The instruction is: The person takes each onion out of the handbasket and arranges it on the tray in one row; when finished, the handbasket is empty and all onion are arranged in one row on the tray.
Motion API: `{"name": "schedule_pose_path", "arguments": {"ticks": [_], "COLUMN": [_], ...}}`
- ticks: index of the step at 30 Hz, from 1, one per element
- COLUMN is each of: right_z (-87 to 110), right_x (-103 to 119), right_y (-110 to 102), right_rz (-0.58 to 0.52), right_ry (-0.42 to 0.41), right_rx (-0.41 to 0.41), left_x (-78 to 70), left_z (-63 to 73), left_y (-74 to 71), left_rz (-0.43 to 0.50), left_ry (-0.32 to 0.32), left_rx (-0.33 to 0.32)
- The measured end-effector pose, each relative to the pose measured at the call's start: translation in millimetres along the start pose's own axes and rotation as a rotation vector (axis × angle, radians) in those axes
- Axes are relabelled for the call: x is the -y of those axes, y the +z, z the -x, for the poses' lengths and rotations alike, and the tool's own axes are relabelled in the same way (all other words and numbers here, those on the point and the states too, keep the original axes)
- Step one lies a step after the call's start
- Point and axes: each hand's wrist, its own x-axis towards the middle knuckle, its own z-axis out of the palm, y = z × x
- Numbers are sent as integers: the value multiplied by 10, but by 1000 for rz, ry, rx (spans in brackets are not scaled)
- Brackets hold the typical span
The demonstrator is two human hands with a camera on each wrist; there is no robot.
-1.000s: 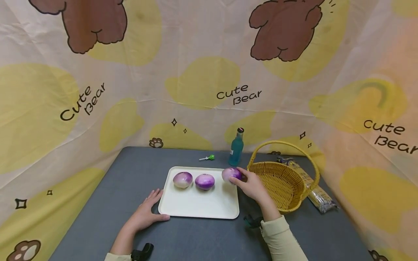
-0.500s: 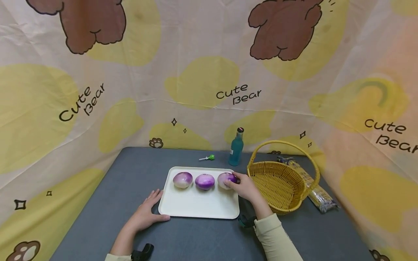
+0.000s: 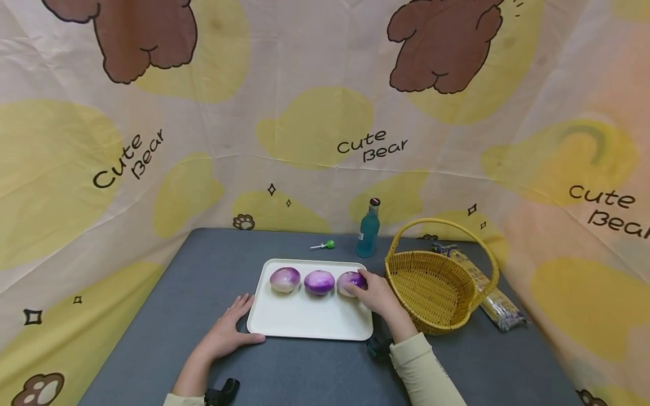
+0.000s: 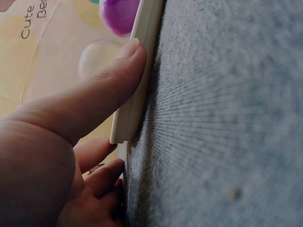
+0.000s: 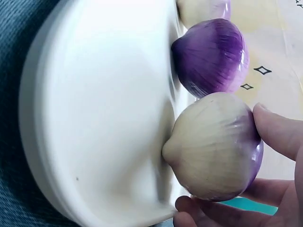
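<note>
Three purple-and-white onions lie in a row along the far half of a white tray (image 3: 310, 324). My right hand (image 3: 378, 293) grips the right onion (image 3: 348, 282) between thumb and fingers; in the right wrist view this onion (image 5: 213, 146) sits low over the tray, close beside the middle onion (image 5: 213, 59). In the head view the middle onion (image 3: 319, 282) and the left onion (image 3: 285, 279) rest untouched. My left hand (image 3: 228, 330) lies at the tray's near left corner, fingers extended along the side, and its thumb (image 4: 109, 80) touches the rim.
Right of the tray stands a yellow wicker basket (image 3: 431, 324) with a tall handle. Behind it lies a clear-wrapped package (image 3: 500, 310). A blue bottle (image 3: 368, 234) and a green lollipop (image 3: 329, 244) are at the back of the grey table (image 3: 218, 265).
My right hand has brought the right onion left and down onto the tray, nearer the middle onion. The left hand and the tray have stayed in place.
</note>
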Motion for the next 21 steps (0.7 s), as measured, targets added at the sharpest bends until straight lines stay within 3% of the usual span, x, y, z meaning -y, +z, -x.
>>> {"name": "schedule_pose_path", "arguments": {"ticks": [15,21], "right_z": [61,170], "right_x": [43,144], "right_y": [-61,-202], "right_rz": [-42,-72], "right_ry": [-36,-64], "right_rx": [-64,-94], "left_x": [-31,-18], "left_z": [13,24], "left_y": [-11,-12], "left_rz": [-16,-18], "left_ry": [-4,-7], "left_rx": [2,3]}}
